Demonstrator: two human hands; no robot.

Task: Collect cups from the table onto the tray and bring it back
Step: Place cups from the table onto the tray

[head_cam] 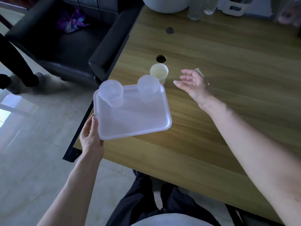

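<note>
My left hand [91,136] grips the near left corner of a pale translucent tray [135,123], held above the table's left edge. Two clear plastic cups stand upright on it: one [111,93] at the far left corner, the other [148,88] at the far right corner. A cream paper cup [159,72] stands on the wooden table [219,79] just beyond the tray. My right hand [192,84] hovers to the right of that cup, fingers spread, holding nothing. A small pale object [200,71] shows partly behind the hand; I cannot tell what it is.
A black leather armchair [65,46] with a purple cloth [71,22] stands left of the table. Another person's legs [14,66] are at the far left. A white vessel [167,4], clear bottles [195,8] and a white basket [236,5] sit at the table's far end. Two round cable holes [161,58] mark the tabletop.
</note>
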